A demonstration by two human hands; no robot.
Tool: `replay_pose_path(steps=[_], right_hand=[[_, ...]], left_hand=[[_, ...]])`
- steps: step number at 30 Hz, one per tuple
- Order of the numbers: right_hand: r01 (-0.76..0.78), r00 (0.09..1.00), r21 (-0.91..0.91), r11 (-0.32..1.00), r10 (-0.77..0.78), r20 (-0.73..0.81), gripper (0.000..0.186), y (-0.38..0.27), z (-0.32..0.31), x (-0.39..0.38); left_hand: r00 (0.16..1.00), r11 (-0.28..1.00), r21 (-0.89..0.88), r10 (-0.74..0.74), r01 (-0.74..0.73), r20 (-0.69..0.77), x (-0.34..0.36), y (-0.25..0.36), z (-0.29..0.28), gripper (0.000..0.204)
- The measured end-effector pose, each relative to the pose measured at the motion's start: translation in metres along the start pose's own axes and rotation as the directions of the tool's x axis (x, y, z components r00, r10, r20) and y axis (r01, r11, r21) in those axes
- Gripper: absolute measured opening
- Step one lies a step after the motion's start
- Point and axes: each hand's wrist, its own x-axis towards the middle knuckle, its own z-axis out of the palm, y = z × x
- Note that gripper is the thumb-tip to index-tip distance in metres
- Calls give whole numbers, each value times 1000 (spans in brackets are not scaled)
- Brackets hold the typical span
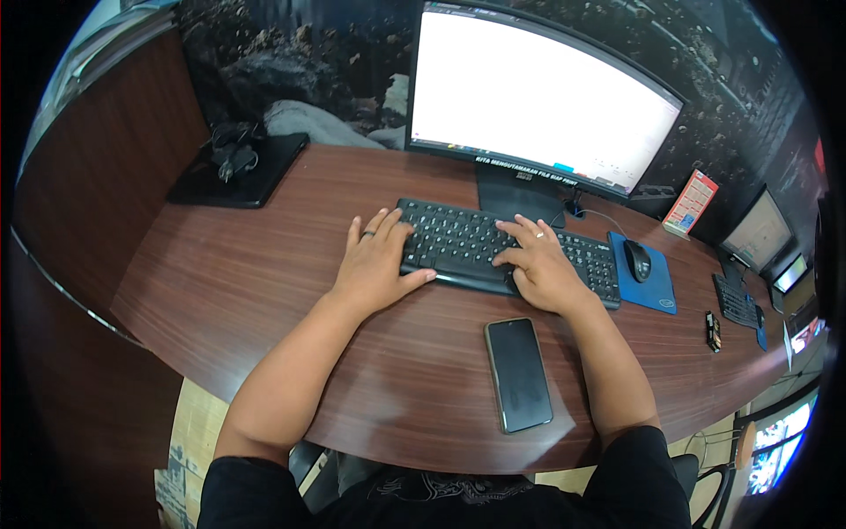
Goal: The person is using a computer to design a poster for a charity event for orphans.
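Note:
A black keyboard [458,236] lies on the brown wooden desk, below a large monitor with a mostly white screen [538,97]. Over its left end rests my left hand [374,256], fingers spread on the keys and thumb along the front edge; a dark ring circles one finger. My right hand [540,264] is above the right half of the keys, fingers apart and slightly curled, with a light ring on one finger. Neither hand holds anything. Between my forearms, a smartphone [520,375] with a dark screen lies face up.
Right of the keyboard, a black mouse [637,261] sits on a blue mouse pad [656,295]. A closed black laptop [278,163] with a cable bundle [233,159] on it lies at the back left. Beyond the mouse stand a desk calendar [691,203] and a second keyboard [737,300].

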Motion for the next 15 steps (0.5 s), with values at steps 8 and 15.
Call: replay_pose_path(steps=[8, 15], right_hand=[[-328, 904, 7, 945, 316, -289, 27, 79, -49, -113], [-391, 902, 10, 920, 385, -197, 35, 76, -51, -184]], left_hand=[[969, 970, -48, -235, 239, 70, -1, 1, -4, 92], [945, 957, -26, -282, 290, 165, 1, 2, -5, 101]])
